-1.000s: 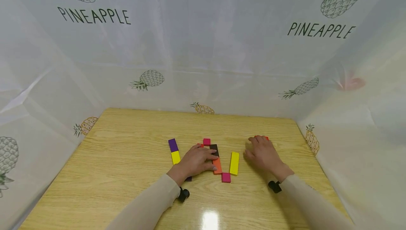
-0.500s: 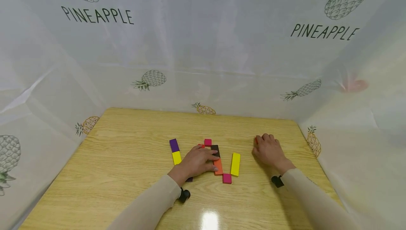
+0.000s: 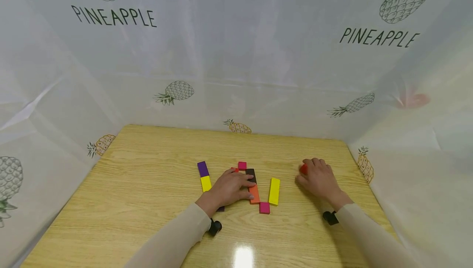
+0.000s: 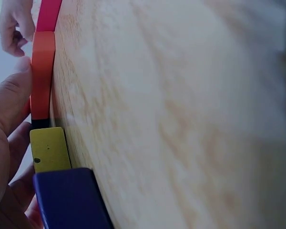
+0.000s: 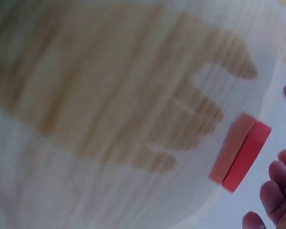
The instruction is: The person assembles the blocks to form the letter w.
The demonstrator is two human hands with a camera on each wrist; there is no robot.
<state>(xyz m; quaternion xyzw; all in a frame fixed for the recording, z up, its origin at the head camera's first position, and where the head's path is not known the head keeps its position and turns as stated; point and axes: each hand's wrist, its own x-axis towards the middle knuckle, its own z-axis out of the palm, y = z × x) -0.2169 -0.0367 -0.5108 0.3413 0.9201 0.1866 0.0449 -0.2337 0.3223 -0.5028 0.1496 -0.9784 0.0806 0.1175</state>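
Observation:
My left hand (image 3: pixel 230 188) lies over the middle of a group of coloured blocks. Its thumb lies along the orange block (image 3: pixel 254 194), and its fingers spread toward the black block (image 3: pixel 251 176). In the left wrist view, the thumb (image 4: pixel 20 71) is right at the orange block's side; a yellow block (image 4: pixel 50 149) and a dark purple block (image 4: pixel 72 199) are nearer the camera. To the right, my right hand (image 3: pixel 322 179) hovers around a red block (image 3: pixel 304 169). In the right wrist view, its loosely bent fingers (image 5: pixel 275 193) are apart from the red block (image 5: pixel 248 157).
Left of my left hand, a purple block (image 3: pixel 203 169) meets a yellow block (image 3: pixel 205 183). Pink blocks (image 3: pixel 242 165) (image 3: pixel 264 207) and a long yellow block (image 3: pixel 274 191) also lie on the wooden table (image 3: pixel 159 218). A pineapple-print curtain (image 3: pixel 236 62) hangs around it.
My right hand has shifted rightward over the red block, which now shows between thumb and index finger instead of beyond the fingertips. My left hand stays on the blocks.

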